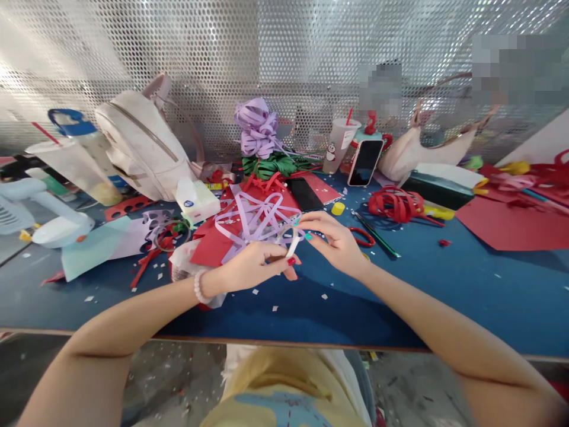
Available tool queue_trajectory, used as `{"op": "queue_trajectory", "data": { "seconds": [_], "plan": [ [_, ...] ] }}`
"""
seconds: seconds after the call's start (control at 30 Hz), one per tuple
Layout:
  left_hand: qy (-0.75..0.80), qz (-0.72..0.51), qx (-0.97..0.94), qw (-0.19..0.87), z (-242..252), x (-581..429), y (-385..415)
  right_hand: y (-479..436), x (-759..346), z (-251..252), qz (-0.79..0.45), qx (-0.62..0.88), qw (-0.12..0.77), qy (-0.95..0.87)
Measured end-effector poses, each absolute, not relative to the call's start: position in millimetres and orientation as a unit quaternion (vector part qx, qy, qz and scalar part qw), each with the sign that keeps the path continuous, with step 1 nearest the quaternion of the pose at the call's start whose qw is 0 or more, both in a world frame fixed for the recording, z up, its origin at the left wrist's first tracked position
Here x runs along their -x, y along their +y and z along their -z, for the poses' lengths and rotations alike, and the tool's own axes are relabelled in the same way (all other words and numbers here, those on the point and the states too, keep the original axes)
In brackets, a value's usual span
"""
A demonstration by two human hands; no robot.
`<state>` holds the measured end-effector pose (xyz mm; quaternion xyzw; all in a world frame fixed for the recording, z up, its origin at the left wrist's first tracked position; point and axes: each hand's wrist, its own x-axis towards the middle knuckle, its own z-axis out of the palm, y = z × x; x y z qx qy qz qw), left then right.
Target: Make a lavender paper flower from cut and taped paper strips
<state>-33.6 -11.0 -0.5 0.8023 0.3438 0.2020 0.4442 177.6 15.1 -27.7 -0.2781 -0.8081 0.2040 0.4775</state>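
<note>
My left hand [262,264] is closed around a small white ring that looks like a roll of tape [293,242], held on edge above the table. My right hand [335,242] has thumb and fingertips bent together at the roll's upper right edge, where they seem to pinch the tape's end. Just behind the hands lie looped purple paper strips [237,216], tangled over red paper sheets [213,244]. Part of the strips is hidden by my left hand.
Behind stand a purple paper flower [258,127], a propped phone [367,161] and a lidded cup [340,145]. A dark phone [306,194], a yellow cap [338,208], red-handled scissors [362,237], a green pencil [377,236] and red paper strips [395,203] lie nearby. Left are a tissue pack [198,204] and a backpack [142,145].
</note>
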Motion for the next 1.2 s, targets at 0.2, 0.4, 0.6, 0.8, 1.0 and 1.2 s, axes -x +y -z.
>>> {"op": "queue_trajectory", "data": {
  "seconds": [0.2, 0.4, 0.6, 0.8, 1.0, 1.2],
  "plan": [
    [0.345, -0.215, -0.79, 0.458, 6, 32, -12, 7, -173, 22, -0.166, 0.233, 0.501, -0.817],
    [0.389, -0.297, -0.717, 0.496, 15, 31, -13, 1, -169, 24, -0.135, 0.249, 0.508, -0.813],
    [0.376, -0.291, -0.765, 0.434, 9, 34, -20, -14, -164, 18, -0.054, 0.173, 0.549, -0.816],
    [0.342, -0.488, -0.703, 0.389, -5, 39, -19, 11, -204, -5, -0.117, 0.368, 0.359, -0.85],
    [0.263, -0.612, -0.656, 0.355, -12, 45, -7, 50, -256, -2, -0.122, 0.59, -0.132, -0.787],
    [0.263, -0.601, -0.647, 0.39, -8, 45, 2, 52, -250, 3, -0.124, 0.61, -0.177, -0.763]
  ]
}}
